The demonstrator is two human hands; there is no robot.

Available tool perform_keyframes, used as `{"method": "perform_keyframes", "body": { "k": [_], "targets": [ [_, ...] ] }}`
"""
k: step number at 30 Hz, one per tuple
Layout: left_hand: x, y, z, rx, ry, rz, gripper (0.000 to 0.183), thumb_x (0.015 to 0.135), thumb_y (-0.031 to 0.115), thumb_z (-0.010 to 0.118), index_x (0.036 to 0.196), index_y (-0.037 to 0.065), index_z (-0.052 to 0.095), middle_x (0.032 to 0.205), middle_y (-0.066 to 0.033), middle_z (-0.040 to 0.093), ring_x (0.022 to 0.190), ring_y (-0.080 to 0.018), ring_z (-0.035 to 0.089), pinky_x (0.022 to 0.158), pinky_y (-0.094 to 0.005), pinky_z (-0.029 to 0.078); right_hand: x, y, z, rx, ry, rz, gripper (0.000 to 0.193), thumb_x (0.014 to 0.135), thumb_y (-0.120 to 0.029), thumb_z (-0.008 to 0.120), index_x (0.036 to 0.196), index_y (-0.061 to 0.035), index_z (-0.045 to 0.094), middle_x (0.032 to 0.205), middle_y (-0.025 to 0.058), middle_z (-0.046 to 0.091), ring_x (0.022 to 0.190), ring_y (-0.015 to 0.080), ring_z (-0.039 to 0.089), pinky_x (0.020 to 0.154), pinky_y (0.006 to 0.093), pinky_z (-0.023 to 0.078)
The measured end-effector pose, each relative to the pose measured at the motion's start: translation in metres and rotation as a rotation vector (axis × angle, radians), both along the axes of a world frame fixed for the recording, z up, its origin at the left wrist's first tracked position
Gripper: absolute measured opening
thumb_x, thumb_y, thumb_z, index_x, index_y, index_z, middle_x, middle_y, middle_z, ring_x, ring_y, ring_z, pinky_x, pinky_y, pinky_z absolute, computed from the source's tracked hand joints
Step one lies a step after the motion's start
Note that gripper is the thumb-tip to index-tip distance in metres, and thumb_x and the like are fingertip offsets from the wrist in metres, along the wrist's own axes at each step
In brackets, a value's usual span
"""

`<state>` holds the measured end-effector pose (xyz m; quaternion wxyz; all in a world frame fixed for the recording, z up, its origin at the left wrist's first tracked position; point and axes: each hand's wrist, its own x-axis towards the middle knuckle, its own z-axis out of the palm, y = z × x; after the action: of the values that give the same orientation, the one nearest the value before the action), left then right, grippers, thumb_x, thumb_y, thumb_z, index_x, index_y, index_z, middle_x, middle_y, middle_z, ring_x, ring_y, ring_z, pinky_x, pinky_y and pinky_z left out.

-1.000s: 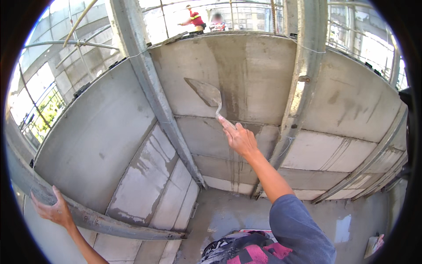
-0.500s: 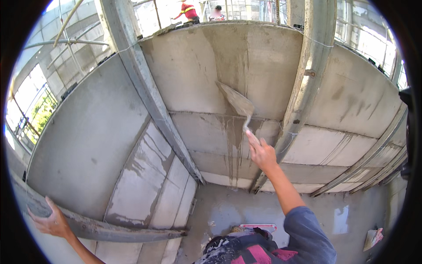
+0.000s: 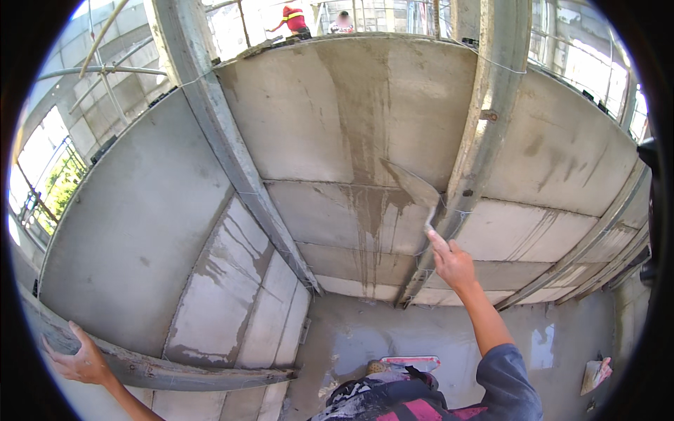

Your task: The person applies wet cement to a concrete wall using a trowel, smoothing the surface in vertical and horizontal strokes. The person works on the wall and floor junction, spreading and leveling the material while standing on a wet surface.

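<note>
My right hand [image 3: 454, 264] is closed round the handle of a pointed trowel [image 3: 415, 184]. Its grey blade points up and to the left, in front of the concrete panel wall [image 3: 302, 119] and next to a steel upright [image 3: 484, 133]; whether it touches the wall I cannot tell. Dark wet streaks [image 3: 366, 154] run down the middle panels. At the lower left, my left hand [image 3: 83, 356] rests on a curved-looking steel beam [image 3: 168, 373], its thumb and fingers round the edge.
A second steel upright [image 3: 232, 140] stands left of centre. On the wet grey floor [image 3: 337, 319] lie a red-edged tray-like object [image 3: 411, 362] near my feet and a white bag with reddish marks [image 3: 595, 376] at right. Beyond the wall are a person in red [image 3: 295, 21] and scaffold poles [image 3: 105, 70].
My right hand has moved the trowel down and to the right, away from the upper panel toward the right upright. My left hand stays on the beam.
</note>
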<state>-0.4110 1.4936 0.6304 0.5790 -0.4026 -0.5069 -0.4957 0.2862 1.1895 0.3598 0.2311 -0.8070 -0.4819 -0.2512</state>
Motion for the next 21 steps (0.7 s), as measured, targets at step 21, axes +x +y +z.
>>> {"method": "perform_keyframes", "body": {
  "k": [21],
  "targets": [
    [0.012,0.0,-0.001,-0.034,-0.048,-0.001,0.07,0.084,0.047,0.08,0.142,0.017,0.059,0.138,-0.0149,0.06,0.131,-0.0347,0.053,0.111,-0.0489,0.04,-0.016,0.079,0.003,0.202,0.073,0.136,0.06,0.095,-0.026,0.069,0.151,-0.039,0.051,0.075,0.0129,0.059,0.056,0.0346,0.063,0.055,0.0484,0.056]
  ]
}}
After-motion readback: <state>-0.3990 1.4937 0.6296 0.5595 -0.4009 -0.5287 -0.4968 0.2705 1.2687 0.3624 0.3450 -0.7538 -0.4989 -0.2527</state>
